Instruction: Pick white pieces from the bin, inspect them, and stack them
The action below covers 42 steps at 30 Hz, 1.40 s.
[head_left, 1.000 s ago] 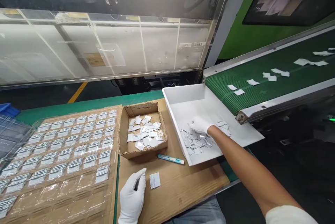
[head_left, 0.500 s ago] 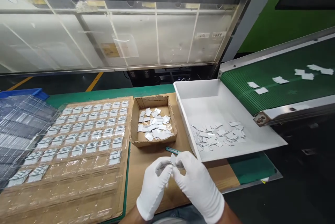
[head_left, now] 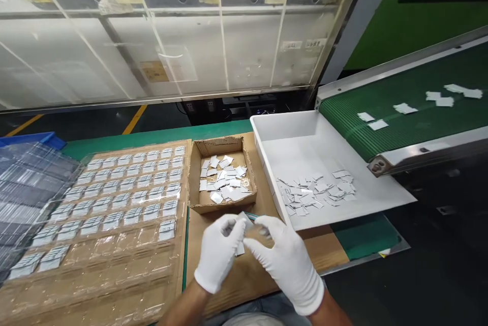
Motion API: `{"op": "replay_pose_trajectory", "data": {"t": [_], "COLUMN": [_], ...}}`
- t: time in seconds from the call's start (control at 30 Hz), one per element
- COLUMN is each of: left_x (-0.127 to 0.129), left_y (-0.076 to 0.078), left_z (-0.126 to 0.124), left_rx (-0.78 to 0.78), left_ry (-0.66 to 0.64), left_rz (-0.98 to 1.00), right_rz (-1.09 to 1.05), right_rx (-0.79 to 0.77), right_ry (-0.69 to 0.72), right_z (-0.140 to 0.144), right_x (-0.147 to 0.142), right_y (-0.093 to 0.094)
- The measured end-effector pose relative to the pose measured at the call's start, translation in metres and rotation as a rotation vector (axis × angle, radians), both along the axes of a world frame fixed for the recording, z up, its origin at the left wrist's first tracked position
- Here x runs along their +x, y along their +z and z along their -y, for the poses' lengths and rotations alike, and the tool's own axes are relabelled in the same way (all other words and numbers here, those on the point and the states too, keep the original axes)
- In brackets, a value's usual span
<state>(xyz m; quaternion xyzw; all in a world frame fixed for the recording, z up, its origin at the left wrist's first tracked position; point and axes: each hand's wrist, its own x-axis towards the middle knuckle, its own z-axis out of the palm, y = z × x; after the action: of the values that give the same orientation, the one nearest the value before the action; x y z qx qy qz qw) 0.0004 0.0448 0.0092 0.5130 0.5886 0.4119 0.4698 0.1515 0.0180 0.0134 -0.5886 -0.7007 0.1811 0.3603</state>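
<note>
My left hand [head_left: 218, 255], in a white glove, pinches a small flat white piece [head_left: 246, 220] between thumb and fingers. Another bit of white shows below its fingertips; whether it is a separate piece I cannot tell. Close by on the right is my right hand [head_left: 290, 264], also gloved, its thumb and fingers apart with nothing visible between them. Just beyond the hands lies a thin teal tool [head_left: 250, 215], partly covered. A cardboard box [head_left: 223, 208] of loose white pieces stands past it. More such pieces [head_left: 305, 194] lie in the white bin [head_left: 297, 148] at right.
To the left, a clear plastic tray [head_left: 125, 275] holds rows of stacked white pieces. Beyond it are piled clear trays [head_left: 34, 178] and a blue bin [head_left: 49, 139]. A green conveyor belt [head_left: 404, 122] carrying several white pieces ends over the white bin. A translucent panel [head_left: 206, 56] hangs behind.
My hands have drawn apart. The left keeps the white piece and has shifted slightly left; the right has opened its fingers away from it. The view has shifted slightly.
</note>
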Motion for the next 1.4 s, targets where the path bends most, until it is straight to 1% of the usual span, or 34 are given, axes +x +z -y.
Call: {"op": "replay_pose_trajectory", "data": {"t": [0.03,0.1,0.17,0.23,0.27,0.33,0.37,0.4,0.47,0.5,0.57,0.63,0.7,0.77,0.83,0.9,0.97,1.03,1.1,1.17,1.2,1.23,1.3,1.33,1.4], "left_x": [-0.004,-0.015,-0.026,-0.033,-0.035,-0.037,-0.036,-0.035,-0.031,-0.028,-0.021,-0.013,-0.005,0.001,0.005,0.005,0.003,0.001,0.002,0.005,0.008,0.011,0.016,0.018,0.018], "left_y": [0.006,0.016,0.023,0.025,0.025,0.021,0.018,0.014,0.004,-0.002,-0.013,-0.024,-0.033,-0.037,-0.038,-0.035,-0.031,-0.028,-0.028,-0.027,-0.026,-0.024,-0.019,-0.017,-0.013], "left_z": [-0.01,-0.034,-0.059,-0.078,-0.085,-0.088,-0.086,-0.08,-0.063,-0.052,-0.03,-0.009,0.007,0.019,0.028,0.036,0.042,0.045,0.045,0.042,0.04,0.037,0.031,0.029,0.024], "left_rx": [0.073,0.22,0.301,0.31,0.306,0.337,0.39,0.462,0.607,0.646,0.615,0.493,0.3,0.095,-0.036,-0.057,-0.017,0.024,0.041,0.031,0.019,0.001,-0.047,-0.068,-0.101], "left_ry": [0.011,0.045,0.066,0.045,0.026,0.008,0.017,0.034,0.059,0.055,0.032,0.027,0.023,0.0,-0.052,-0.121,-0.203,-0.276,-0.313,-0.259,-0.203,-0.136,-0.025,0.004,0.036], "left_rz": [-0.087,-0.308,-0.539,-0.736,-0.818,-0.916,-0.915,-0.872,-0.674,-0.553,-0.353,-0.204,-0.066,0.059,0.145,0.189,0.211,0.229,0.243,0.268,0.286,0.309,0.354,0.368,0.368], "right_rz": [0.033,0.153,0.37,0.429,0.449,0.493,0.518,0.546,0.602,0.629,0.676,0.71,0.73,0.741,0.744,0.744,0.736,0.716,0.684,0.628,0.577,0.474,0.309,0.246,0.154], "right_rx": [-0.016,-0.116,-0.296,-0.357,-0.388,-0.459,-0.499,-0.539,-0.611,-0.641,-0.686,-0.715,-0.73,-0.731,-0.717,-0.678,-0.6,-0.493,-0.392,-0.309,-0.262,-0.181,-0.091,-0.074,-0.095], "right_ry": [-0.062,-0.195,-0.274,-0.282,-0.262,-0.195,-0.156,-0.121,-0.066,-0.046,-0.018,0.002,0.012,0.011,-0.004,-0.033,-0.069,-0.111,-0.137,-0.102,-0.049,0.014,0.08,0.088,0.061], "right_z": [-0.006,-0.024,-0.05,-0.081,-0.096,-0.123,-0.133,-0.141,-0.152,-0.154,-0.156,-0.155,-0.155,-0.155,-0.155,-0.153,-0.146,-0.131,-0.108,-0.079,-0.064,-0.049,-0.023,-0.013,0.002], "right_x": [0.009,0.032,0.059,0.081,0.09,0.101,0.103,0.104,0.102,0.101,0.096,0.092,0.088,0.084,0.081,0.079,0.076,0.072,0.064,0.051,0.044,0.035,0.019,0.011,-0.001], "right_y": [0.005,0.018,0.028,0.033,0.033,0.028,0.024,0.02,0.012,0.009,0.005,0.003,0.001,-0.001,0.0,0.005,0.016,0.03,0.043,0.05,0.049,0.047,0.035,0.028,0.012]}}
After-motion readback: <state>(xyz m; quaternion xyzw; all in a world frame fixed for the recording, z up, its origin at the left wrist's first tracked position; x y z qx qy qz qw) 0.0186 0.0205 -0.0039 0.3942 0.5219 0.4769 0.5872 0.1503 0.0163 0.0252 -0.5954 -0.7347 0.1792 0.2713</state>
